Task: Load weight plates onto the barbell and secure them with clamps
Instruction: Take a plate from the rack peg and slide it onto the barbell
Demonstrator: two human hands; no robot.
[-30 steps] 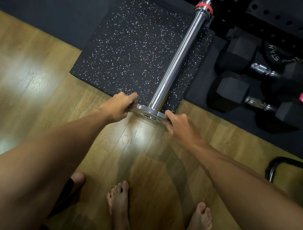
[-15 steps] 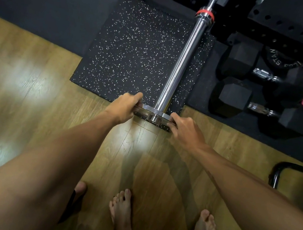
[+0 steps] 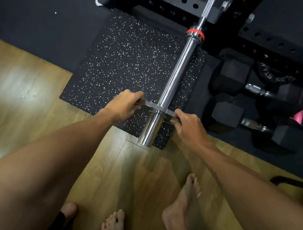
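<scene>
Both hands, left hand [image 3: 124, 104] and right hand [image 3: 190, 127], pinch opposite edges of a thin round silver weight plate [image 3: 150, 108]. A moment ago at the tip of the chrome barbell sleeve [image 3: 171, 83], it now sits partway along, heading toward the far red collar [image 3: 195, 33] above the speckled black mat [image 3: 126, 64].

left hand [image 3: 124, 104] gripping; right hand [image 3: 190, 126] gripping; arms outstretched

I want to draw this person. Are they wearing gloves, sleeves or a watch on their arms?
No. The left hand and right hand are bare, with no gloves or rings that show. Both forearms are uncovered, with no sleeves, watch or bands in view.
</scene>
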